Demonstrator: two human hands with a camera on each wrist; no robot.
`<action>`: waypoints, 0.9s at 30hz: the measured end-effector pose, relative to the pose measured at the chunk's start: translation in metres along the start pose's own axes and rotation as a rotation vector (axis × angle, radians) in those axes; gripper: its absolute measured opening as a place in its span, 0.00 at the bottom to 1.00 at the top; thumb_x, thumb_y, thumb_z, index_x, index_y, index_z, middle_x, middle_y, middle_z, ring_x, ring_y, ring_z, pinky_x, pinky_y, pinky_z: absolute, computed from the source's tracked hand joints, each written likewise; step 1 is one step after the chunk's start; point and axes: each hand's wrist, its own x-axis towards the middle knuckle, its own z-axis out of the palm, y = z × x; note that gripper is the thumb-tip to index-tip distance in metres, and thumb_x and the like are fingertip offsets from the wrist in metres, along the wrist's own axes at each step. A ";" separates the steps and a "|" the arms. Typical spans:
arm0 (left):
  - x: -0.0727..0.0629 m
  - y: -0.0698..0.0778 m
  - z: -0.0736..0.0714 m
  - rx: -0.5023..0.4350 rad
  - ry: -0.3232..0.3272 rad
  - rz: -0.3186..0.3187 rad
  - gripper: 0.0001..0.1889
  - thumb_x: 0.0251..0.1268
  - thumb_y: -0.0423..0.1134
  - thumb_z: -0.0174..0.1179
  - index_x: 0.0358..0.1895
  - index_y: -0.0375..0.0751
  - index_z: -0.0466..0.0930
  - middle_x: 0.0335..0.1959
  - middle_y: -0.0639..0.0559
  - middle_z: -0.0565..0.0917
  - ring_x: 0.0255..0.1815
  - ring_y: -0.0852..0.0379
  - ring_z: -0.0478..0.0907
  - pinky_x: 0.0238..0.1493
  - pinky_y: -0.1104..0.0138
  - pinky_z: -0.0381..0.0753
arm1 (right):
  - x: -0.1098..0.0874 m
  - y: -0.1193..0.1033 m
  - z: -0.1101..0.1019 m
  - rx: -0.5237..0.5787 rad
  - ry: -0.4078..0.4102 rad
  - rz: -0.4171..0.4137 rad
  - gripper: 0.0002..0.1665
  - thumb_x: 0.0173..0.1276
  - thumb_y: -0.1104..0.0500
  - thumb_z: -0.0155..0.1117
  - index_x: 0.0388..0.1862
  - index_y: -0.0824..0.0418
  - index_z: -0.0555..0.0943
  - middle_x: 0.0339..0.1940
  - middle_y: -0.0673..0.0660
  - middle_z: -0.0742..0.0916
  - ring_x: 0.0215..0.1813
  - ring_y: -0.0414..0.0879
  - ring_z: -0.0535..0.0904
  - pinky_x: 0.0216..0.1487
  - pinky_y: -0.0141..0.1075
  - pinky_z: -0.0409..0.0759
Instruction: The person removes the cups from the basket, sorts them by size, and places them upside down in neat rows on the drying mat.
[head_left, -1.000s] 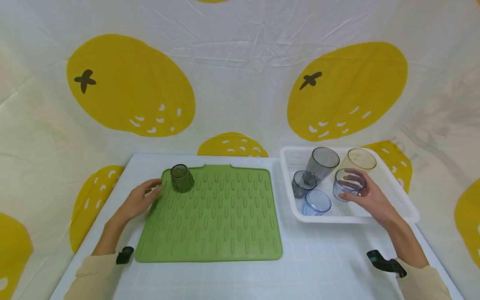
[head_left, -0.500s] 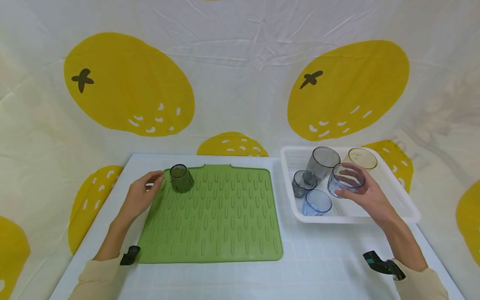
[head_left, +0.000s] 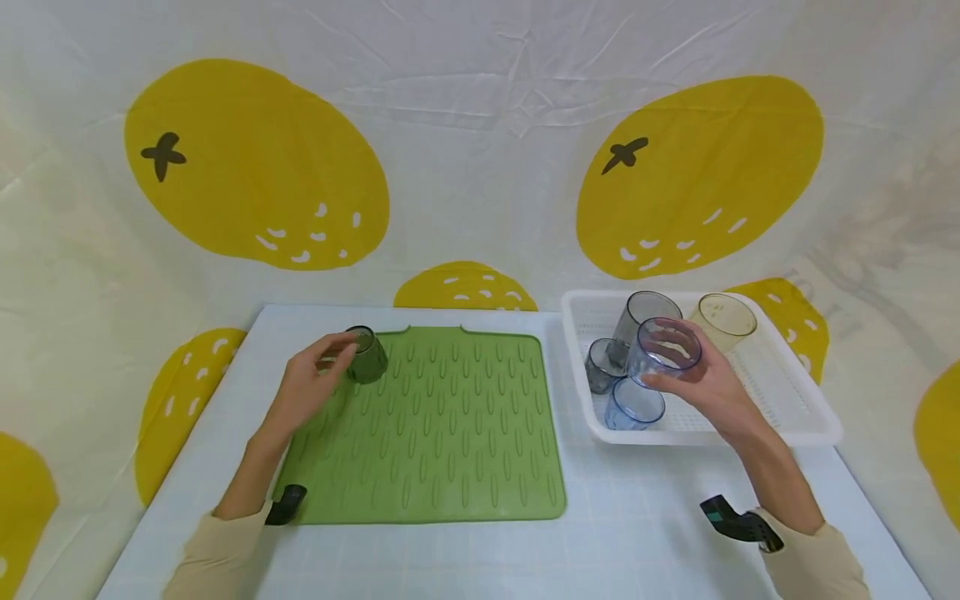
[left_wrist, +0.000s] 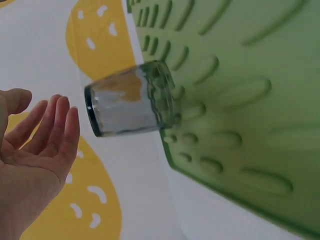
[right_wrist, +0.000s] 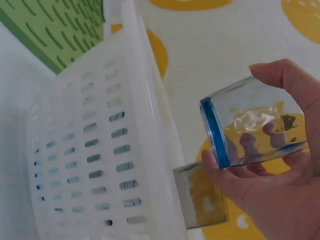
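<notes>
My right hand [head_left: 716, 387] grips a clear blue glass [head_left: 647, 360], raised over the left part of the white basket [head_left: 806, 417]. In the right wrist view, the thumb and fingers are around this blue glass [right_wrist: 240, 117], whose one end is a thick blue band. My left hand [head_left: 311, 379] hovers at the far left corner of the green mat [head_left: 442, 433], beside a dark grey glass [head_left: 367, 360] standing there. A small gap separates the fingertips from the grey glass [left_wrist: 125, 102] in the left wrist view; the fingers are loosely bent around nothing.
Inside the basket stand a tall grey glass [head_left: 633, 321], a small grey glass [head_left: 600, 375], another blue glass [head_left: 633, 408] and a yellowish glass [head_left: 723, 321]. A patterned cloth [head_left: 480, 167] hangs behind the white table [head_left: 600, 542].
My right hand has lifted the blue glass and carried it leftward within the basket's area. My left hand has moved right, closer to the dark grey glass on the mat.
</notes>
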 end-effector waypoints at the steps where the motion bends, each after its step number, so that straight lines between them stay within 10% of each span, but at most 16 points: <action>1: 0.001 0.002 0.002 -0.009 -0.001 0.011 0.18 0.81 0.37 0.54 0.67 0.34 0.78 0.59 0.39 0.83 0.58 0.45 0.79 0.53 0.78 0.74 | 0.001 -0.001 0.002 0.011 -0.003 -0.001 0.44 0.69 0.71 0.69 0.79 0.57 0.62 0.71 0.59 0.74 0.65 0.34 0.77 0.56 0.26 0.80; 17: 0.014 0.035 0.040 -0.123 -0.012 0.092 0.16 0.80 0.34 0.56 0.64 0.36 0.80 0.54 0.40 0.85 0.54 0.45 0.82 0.51 0.72 0.80 | 0.025 -0.008 0.050 0.141 -0.037 -0.031 0.46 0.64 0.73 0.72 0.77 0.56 0.65 0.69 0.56 0.77 0.67 0.43 0.78 0.56 0.31 0.82; 27: 0.012 0.053 0.063 -0.232 -0.076 0.021 0.17 0.80 0.39 0.57 0.66 0.41 0.79 0.58 0.46 0.84 0.59 0.51 0.79 0.60 0.60 0.79 | 0.033 -0.013 0.085 0.262 -0.085 0.004 0.47 0.61 0.74 0.74 0.77 0.56 0.65 0.71 0.61 0.74 0.71 0.52 0.75 0.60 0.37 0.81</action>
